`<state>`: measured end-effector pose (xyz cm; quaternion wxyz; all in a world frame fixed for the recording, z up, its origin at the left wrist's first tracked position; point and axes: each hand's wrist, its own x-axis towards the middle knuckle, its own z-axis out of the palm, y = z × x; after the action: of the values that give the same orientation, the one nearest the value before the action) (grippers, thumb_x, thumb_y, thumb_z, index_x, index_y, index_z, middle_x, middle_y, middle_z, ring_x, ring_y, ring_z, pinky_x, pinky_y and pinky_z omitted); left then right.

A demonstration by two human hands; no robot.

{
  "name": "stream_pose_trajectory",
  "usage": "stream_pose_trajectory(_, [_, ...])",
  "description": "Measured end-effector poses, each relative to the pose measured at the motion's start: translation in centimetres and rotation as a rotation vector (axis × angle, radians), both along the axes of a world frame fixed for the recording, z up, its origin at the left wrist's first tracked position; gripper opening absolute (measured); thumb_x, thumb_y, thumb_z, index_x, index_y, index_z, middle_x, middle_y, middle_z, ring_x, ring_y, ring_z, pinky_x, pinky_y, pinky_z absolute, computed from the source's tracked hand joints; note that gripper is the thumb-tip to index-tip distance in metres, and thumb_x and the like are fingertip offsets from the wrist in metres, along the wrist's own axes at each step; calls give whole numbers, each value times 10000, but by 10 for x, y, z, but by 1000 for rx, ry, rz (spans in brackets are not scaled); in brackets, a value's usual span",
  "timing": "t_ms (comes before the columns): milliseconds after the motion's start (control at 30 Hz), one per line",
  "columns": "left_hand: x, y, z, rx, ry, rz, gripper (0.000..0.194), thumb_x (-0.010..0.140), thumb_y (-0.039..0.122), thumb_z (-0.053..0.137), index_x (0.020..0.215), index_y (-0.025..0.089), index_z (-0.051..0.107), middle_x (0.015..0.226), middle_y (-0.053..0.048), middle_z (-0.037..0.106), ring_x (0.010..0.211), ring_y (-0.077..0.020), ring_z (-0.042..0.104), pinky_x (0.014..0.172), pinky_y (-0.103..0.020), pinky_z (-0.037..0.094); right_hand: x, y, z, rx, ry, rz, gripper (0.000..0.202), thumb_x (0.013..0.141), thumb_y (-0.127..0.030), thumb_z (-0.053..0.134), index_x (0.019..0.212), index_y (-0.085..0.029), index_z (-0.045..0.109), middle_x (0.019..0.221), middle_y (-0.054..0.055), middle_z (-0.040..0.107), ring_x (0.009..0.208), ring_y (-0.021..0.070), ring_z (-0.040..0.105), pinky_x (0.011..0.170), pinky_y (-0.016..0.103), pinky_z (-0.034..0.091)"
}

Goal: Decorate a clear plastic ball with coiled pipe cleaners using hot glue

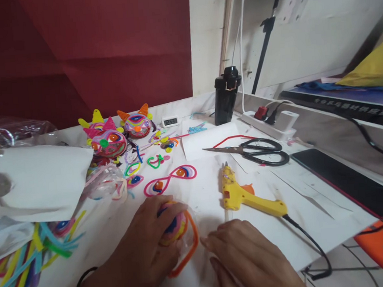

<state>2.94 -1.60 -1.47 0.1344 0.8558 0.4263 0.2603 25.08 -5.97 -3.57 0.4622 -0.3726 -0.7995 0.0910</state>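
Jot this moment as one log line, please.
left hand: holding multicolored craft ball; right hand: near orange pipe cleaner; yellow glue gun: ahead of right hand; black-handled scissors: beyond glue gun

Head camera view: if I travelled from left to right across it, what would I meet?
Pile of colourful pipe cleaners → left hand → orange pipe cleaner → yellow glue gun → black slab with a red edge.

Bare paper leaves passage left of the glue gun, scissors beyond.
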Motion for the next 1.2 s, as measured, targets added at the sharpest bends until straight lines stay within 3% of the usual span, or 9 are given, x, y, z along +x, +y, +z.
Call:
stream_pose_trajectory(100, [-2, 0, 1, 2, -11, -1, 461, 865, 254, 609, 1315, 351, 582, 1306, -67, 603, 1196, -292, 584, 1014, -457, 533, -3, 11, 3, -11, -131, -3, 219, 982, -86, 489, 1113, -119, 661, 934, 137, 733, 823, 269, 662, 704, 418, 598])
stream_pose_trajectory(367, [-2, -1, 5, -51, 49, -12, 428, 902, 296, 588, 1326, 347, 559, 1362, -60, 600, 1224, -298, 587, 1016, -465, 545, -10, 9, -4, -109, -196, -39, 182, 984, -148, 490, 1048, -157, 660, 944, 110, 697, 832, 278, 632, 715, 428, 575])
stream_pose_trajectory(500, [-6, -1, 4, -14, 126, -3, 459, 918, 261, 582, 1371, 320, 533, 1548, -76, 490, 1380, -323, 497, 1088, -492, 502, 25, 13, -1, 88, -344, -164, 327, 1001, -175, 470, 1304, -100, 568, 1164, 194, 695, 1059, 338, 638, 863, 492, 548])
stream_pose_trajectory(667, [-19, 3, 9, -52, 215, -119, 617, 916, 255, 605, 1490, 351, 402, 1597, -45, 446, 1448, -299, 435, 1143, -496, 465, 77, 36, -8, 86, -530, -368, 337, 967, -168, 472, 1278, -143, 600, 1217, 215, 675, 1064, 390, 647, 778, 563, 578])
stream_pose_trajectory(733, [-23, 5, 12, -77, 200, -155, 641, 934, 250, 586, 1522, 368, 358, 1609, -39, 429, 1465, -283, 416, 1152, -477, 461, 88, 45, -13, 84, -577, -342, 318, 981, -206, 489, 1271, -122, 588, 1176, 219, 697, 1009, 378, 682, 745, 548, 603])
stream_pose_trajectory(900, [-23, 6, 18, -163, 176, -166, 624, 957, 277, 610, 1522, 379, 364, 1579, -40, 474, 1442, -256, 460, 1151, -427, 467, 93, 61, -18, 35, -543, -252, 298, 1045, -266, 438, 1260, -126, 588, 1168, 197, 727, 1006, 327, 704, 804, 492, 624])
stream_pose_trajectory(1033, [-18, 6, 26, -152, 115, -197, 584, 911, 197, 636, 1443, 355, 455, 1512, -48, 551, 1374, -261, 537, 1082, -383, 528, 94, 64, -17, 22, -492, -209, 271, 1037, -250, 472, 1242, -140, 613, 1087, 168, 747, 948, 296, 714, 792, 438, 633])
stream_pose_trajectory(1133, [-14, 6, 31, -146, 72, -204, 538, 875, 153, 636, 1366, 339, 520, 1444, -41, 610, 1305, -260, 597, 1024, -353, 564, 104, 58, -18, -17, -376, -195, 308, 1014, -263, 538, 1302, -177, 603, 1129, 153, 737, 988, 278, 722, 826, 386, 639])
stream_pose_trajectory(1200, [-13, 6, 32, -164, 60, -207, 521, 884, 167, 630, 1367, 328, 516, 1450, -51, 599, 1314, -269, 584, 1046, -370, 546, 114, 48, -18, -143, -218, -164, 335, 996, -295, 577, 1325, -244, 610, 1213, 124, 730, 1028, 260, 738, 822, 321, 647])
